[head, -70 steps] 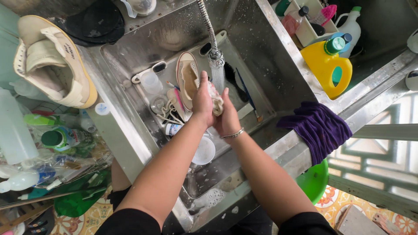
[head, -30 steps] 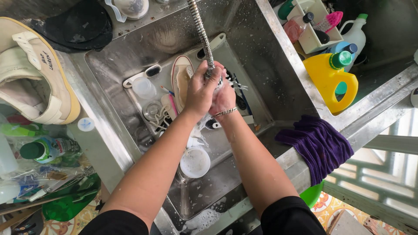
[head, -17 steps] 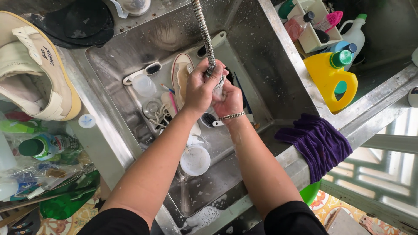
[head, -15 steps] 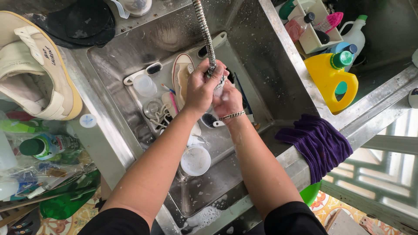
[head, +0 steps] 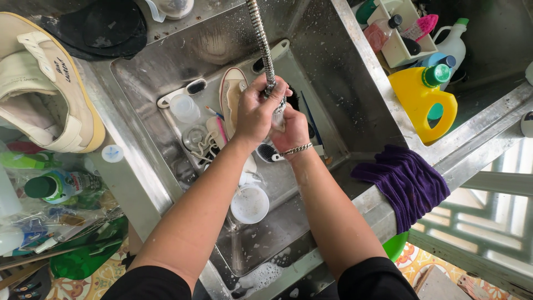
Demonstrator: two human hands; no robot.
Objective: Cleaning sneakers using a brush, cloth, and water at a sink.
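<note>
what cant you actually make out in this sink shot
Head view only:
- What the left hand and right hand clasp below the metal hose: covered by the fingers.
- The hose's outlet: hidden inside the hands.
- The shoe in the sink: its far side sits behind the left hand.
- The cream shoe on the counter: cut off by the left edge.
- The items in the small white caddy: too small and crowded to tell apart.
</note>
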